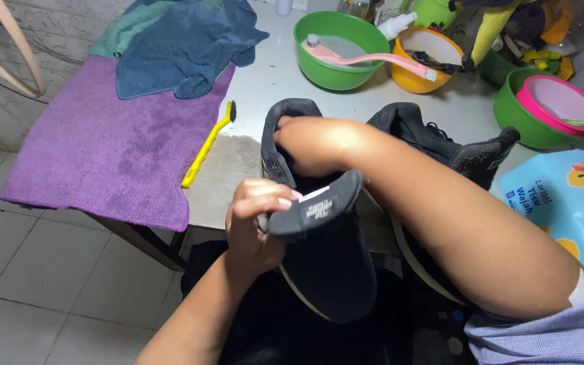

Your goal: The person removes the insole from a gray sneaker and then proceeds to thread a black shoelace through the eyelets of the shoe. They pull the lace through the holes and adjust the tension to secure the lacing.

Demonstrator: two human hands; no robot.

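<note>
So, the black shoe (326, 263) sits dead centre, propped in the lap against the table (272, 81) edge. The left hand (258, 220) is clamped on the tongue, pulling it back toward 6 o'clock, while the right hand (305, 142) is curled over the heel collar at about 12 o'clock from it, fingers tucked down inside. If you ask me, the way to do this bit well is to keep that tongue pulled firmly open so the mouth stays wide, and work the inner hand gently so the lining doesn't bunch.

A second black shoe (441, 145) lies at 2 o'clock, partly behind the right forearm. A yellow brush (207, 145) is at 10 o'clock beside a purple towel (103, 149), with a blue towel (184, 40) at 11. A green bowl (315, 57) holding a pink brush (373, 59) is at 12, an orange bowl (407, 78) just beside it, and a green-and-pink bowl (515, 111) at 2. A blue tissue pack (569, 209) is at 3.

What I can't make out: whether the right fingers grasp anything inside the shoe, since they're hidden. The toe end is lost in dark clothing, and the clutter at the top right is cut off.
</note>
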